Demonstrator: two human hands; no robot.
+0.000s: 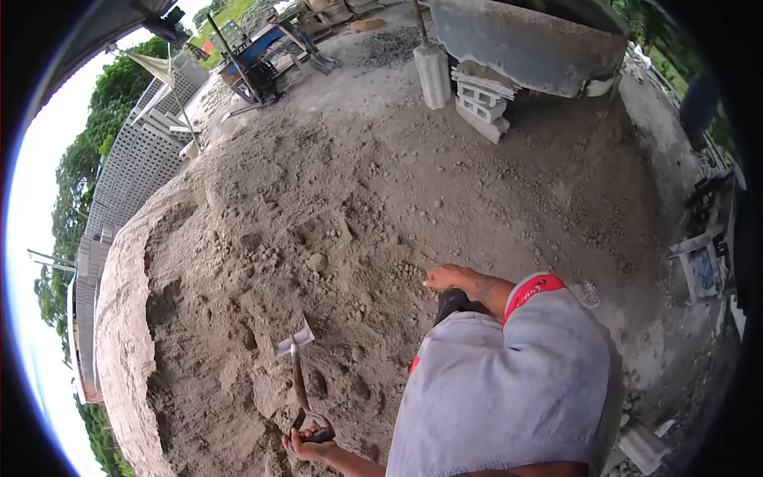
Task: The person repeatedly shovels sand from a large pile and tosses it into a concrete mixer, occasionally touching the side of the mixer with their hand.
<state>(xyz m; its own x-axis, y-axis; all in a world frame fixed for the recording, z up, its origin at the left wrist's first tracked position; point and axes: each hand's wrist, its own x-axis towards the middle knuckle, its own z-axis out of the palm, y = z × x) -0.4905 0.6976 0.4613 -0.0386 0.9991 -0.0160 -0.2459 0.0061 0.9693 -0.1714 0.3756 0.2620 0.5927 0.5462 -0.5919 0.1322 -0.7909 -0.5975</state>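
At the bottom, my left hand [306, 447] is closed around the dark D-shaped grip of a shovel [299, 381]. The shovel's short shaft runs away from me, and its pale metal blade [295, 339] rests on the loose sandy soil [230, 334]. My right hand [447, 277] is held out beyond my grey clothing [509, 389], above the ground beside a dark boot [452, 304]. Its knuckles face up, and its fingers are mostly hidden from this angle, so I cannot make out whether it holds anything. A red band with lettering [534, 292] edges my right sleeve.
Stones and clods lie across the uneven pile. A large metal trough [532, 48] stands at the back, near hollow concrete blocks [482, 103] and a round concrete post [433, 75]. Back left are a blue machine [266, 48] and stacked perforated blocks [131, 167]. Debris lines the right edge.
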